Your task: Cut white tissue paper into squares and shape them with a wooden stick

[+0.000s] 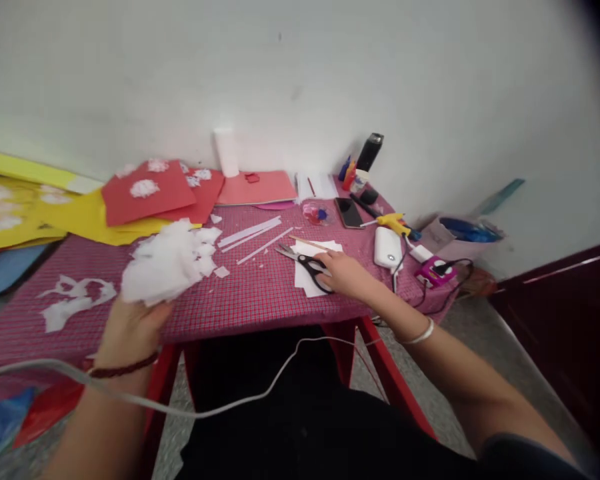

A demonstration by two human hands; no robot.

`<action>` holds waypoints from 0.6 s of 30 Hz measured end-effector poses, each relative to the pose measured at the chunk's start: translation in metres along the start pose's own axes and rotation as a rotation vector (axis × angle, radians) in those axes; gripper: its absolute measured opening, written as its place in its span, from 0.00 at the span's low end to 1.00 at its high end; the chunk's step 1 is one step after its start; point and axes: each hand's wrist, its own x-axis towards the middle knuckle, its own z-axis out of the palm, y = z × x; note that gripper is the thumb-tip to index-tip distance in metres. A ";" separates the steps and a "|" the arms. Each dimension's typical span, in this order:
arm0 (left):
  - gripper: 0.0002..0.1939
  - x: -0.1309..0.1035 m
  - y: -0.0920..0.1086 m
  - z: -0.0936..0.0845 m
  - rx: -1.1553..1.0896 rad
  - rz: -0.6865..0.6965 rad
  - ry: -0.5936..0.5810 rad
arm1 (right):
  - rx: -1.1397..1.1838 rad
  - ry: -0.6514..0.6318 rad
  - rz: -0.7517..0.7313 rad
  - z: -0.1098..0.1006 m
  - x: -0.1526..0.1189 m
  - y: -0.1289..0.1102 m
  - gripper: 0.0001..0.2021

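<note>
My left hand is closed on the lower edge of a thick bundle of white tissue paper, which hides most of its fingers. Loose white paper pieces lie to the right of the bundle. My right hand has its fingers at the black handles of a pair of scissors, whose blades point left. Under the scissors lie white paper sheets, with a thin wooden stick across their top edge.
Paper strips and scraps lie on the checked tablecloth. Red cards with white paper flowers rest on yellow sheets at left. A phone, yellow glue gun, white power bank and purple socket with cords sit right.
</note>
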 end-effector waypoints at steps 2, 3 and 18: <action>0.10 0.004 -0.001 0.003 -0.132 -0.053 0.047 | -0.083 -0.044 0.016 0.009 0.000 0.005 0.22; 0.11 0.004 -0.002 0.006 -0.206 -0.091 0.068 | -0.118 -0.037 0.023 0.013 0.000 0.005 0.22; 0.27 -0.010 -0.007 0.023 -0.630 -0.160 -0.042 | -0.011 0.105 0.032 0.010 0.023 0.019 0.25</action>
